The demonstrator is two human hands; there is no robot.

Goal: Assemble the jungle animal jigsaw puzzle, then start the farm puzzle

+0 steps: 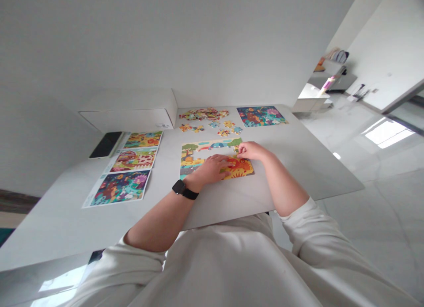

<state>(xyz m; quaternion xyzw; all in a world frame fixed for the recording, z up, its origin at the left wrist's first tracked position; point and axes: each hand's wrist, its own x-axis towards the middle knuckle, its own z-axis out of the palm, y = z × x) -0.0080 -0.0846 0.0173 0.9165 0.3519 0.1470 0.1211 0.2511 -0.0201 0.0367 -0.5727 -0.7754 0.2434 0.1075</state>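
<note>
A partly assembled jigsaw puzzle [202, 149] with a colourful cartoon scene lies on the white table [228, 201], close to the table's near edge. My left hand [212, 169], with a black smartwatch [180, 189] on its wrist, rests flat on the puzzle's middle. My right hand [251, 151] is at the puzzle's upper right, its fingertips pinched on a small jigsaw piece [236, 149]. Farther off lie several loose pieces [215, 125], a heap of pieces [203, 114], and a second assembled puzzle [261, 116].
Printed puzzle picture sheets [130, 168] lie to the left, next to a black phone [106, 144]. A white box [129, 110] stands at the table's far left corner. Past the right table edge is a glossy floor, with shelves and items beyond it.
</note>
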